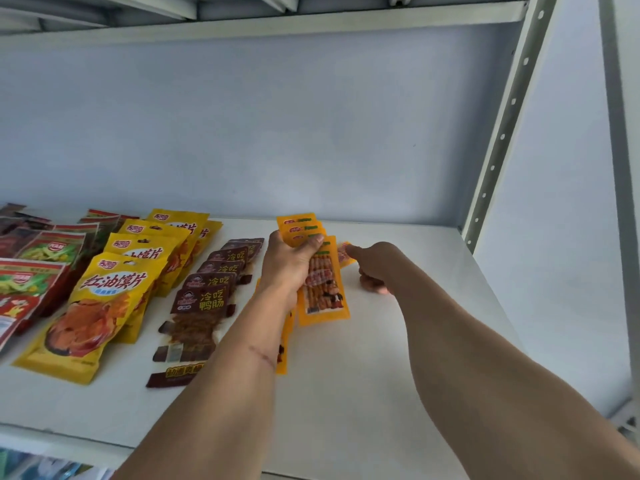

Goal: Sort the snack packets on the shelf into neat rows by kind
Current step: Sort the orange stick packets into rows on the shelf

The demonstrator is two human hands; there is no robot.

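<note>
Gripping a fan of orange packets (322, 285) mid-shelf, left hand (289, 261) curls round them; right hand (372, 268) pinches another. Brown packets (204, 299) read 冷吃鸭肠, yellow bags (114, 289) 红油馍片. Shelf (415, 334) lies bare rightward to the upright.

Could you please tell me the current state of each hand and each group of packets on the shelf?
Left hand: grip closed around a fanned bunch of orange packets.
Orange packets: held, fanned.
Right hand: forefinger touching a small orange packet.
Small orange packet: lying loose behind the bunch.
Brown packets: overlapping in a row.
Yellow packets: overlapping in a row.
Red-green packets: piled, unsorted.
</note>
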